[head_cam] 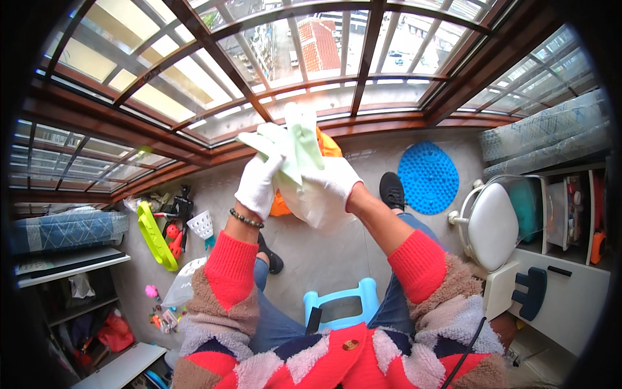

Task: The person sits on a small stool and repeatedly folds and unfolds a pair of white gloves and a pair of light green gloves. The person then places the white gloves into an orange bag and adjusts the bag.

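Note:
My left hand (258, 186), in a white knit work glove, grips a pair of pale green rubber gloves (302, 133) from the left. From the right, my right hand (336, 178), gloved alike, is also closed on them. The rubber fingers point up towards the window, and a whitish, translucent part (318, 213), perhaps a cuff, hangs below my hands. Behind them shows an orange item (280, 205), possibly a bag or cloth, mostly hidden. A beaded bracelet (246, 219) circles my left wrist.
Ahead is a brown-framed window (316, 131). A light blue plastic stool (342, 306) stands between my legs. To the right are a blue textured mat (428, 177) and a white chair (491, 226); to the left lie a lime-green toy (154, 236) and several small toys (165, 318).

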The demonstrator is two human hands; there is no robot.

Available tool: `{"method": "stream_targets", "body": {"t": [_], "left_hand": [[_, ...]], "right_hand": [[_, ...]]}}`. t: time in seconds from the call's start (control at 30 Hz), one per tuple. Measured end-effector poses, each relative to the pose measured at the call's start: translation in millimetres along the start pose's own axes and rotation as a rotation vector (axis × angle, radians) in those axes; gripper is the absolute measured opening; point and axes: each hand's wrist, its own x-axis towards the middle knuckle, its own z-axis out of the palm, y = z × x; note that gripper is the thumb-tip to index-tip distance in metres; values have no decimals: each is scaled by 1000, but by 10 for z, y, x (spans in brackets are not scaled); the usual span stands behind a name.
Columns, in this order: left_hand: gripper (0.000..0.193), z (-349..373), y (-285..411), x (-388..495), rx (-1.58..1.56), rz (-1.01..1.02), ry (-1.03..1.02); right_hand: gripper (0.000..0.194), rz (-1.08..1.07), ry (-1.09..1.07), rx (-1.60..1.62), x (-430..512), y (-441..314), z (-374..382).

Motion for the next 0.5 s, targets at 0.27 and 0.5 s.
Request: {"method": "stream_targets", "body": {"t": [0.27,0.5], "left_hand": [[60,-32,-54,-2,119,-201,-55],[52,-188,-229,16,-305,-425,-36]], "right_hand": [[36,-98,181,-386,-60,-227,-143],[38,116,115,314,-110,-288,-138]]}}
